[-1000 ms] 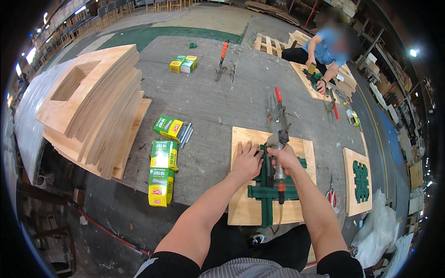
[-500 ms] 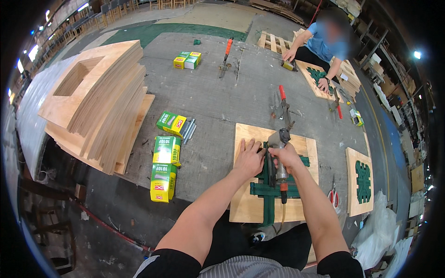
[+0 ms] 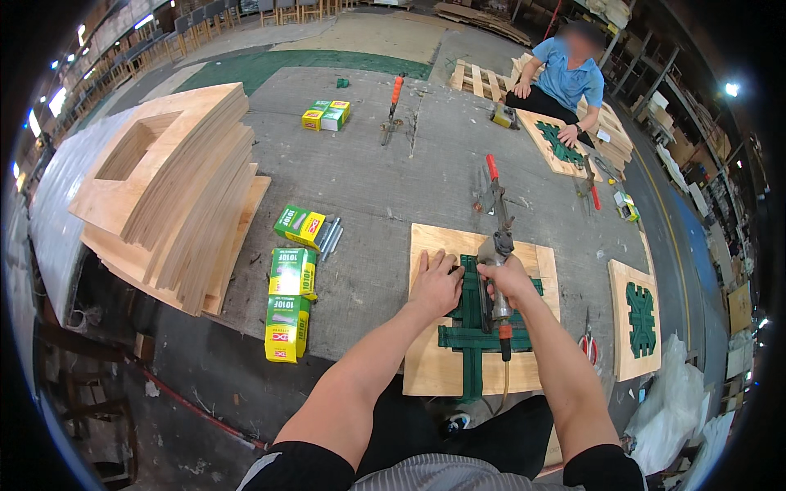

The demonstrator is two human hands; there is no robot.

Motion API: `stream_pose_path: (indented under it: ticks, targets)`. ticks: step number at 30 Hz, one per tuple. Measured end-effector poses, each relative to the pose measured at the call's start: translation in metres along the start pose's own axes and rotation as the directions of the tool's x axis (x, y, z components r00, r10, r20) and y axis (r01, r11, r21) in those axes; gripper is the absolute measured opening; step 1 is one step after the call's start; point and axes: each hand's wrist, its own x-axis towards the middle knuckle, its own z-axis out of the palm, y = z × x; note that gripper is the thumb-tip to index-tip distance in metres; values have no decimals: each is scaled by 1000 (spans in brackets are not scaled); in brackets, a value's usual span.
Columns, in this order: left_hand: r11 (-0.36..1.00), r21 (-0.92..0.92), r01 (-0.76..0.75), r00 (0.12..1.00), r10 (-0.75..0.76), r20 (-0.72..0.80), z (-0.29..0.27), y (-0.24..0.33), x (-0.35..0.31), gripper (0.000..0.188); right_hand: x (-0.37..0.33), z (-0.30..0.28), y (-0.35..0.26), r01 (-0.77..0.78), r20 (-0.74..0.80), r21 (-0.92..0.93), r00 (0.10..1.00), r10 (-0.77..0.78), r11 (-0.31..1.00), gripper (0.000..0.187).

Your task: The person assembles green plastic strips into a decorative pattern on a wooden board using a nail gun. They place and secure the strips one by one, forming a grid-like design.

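My right hand (image 3: 509, 280) is wrapped round a pneumatic staple gun (image 3: 501, 307), its air hose trailing toward me. The gun stands over a plywood panel (image 3: 426, 360) with a cut-out, where dark green webbing straps (image 3: 473, 368) cross. My left hand (image 3: 438, 282) lies on the panel's left part, fingers stretched, its fingertips beside the upright strap. The gun's nose and its contact with the straps are hidden. Just beyond the panel lies a red-handled metal tool (image 3: 496, 192), perhaps a webbing stretcher.
At left rises a stack of curved plywood panels (image 3: 176, 196). Green-yellow boxes (image 3: 291, 278) and staple strips (image 3: 331, 239) lie nearer. Scissors (image 3: 588, 344) and a finished-looking webbed panel (image 3: 639, 360) are at right. Across the table, a co-worker (image 3: 569, 78) handles another webbed panel (image 3: 547, 131).
The staple gun in my right hand has shifted slightly right and away from my left hand, baring more of the upright strap. The co-worker has sat back, one hand drawn off the table.
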Motion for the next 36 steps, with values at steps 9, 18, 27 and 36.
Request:
stream_pose_path:
  ticks: [9,18,27,36]
  targets:
    - [1000,12,-7,1000,7,-18,-3,0,0,35,7,-41,28,-42,28,253,999,36,967,24]
    - [1000,12,-6,999,6,33,0,13,6,31,26,-190,134,-140,147,601,987,63,787,27]
    - [999,46,-11,1000,9,30,0,18,12,30,42,-212,146,-159,-217,-303,972,95,940,66]
    - [997,70,-24,999,21,47,3,23,13,31,-40,-218,184,322,-403,-169,840,-363,932,43]
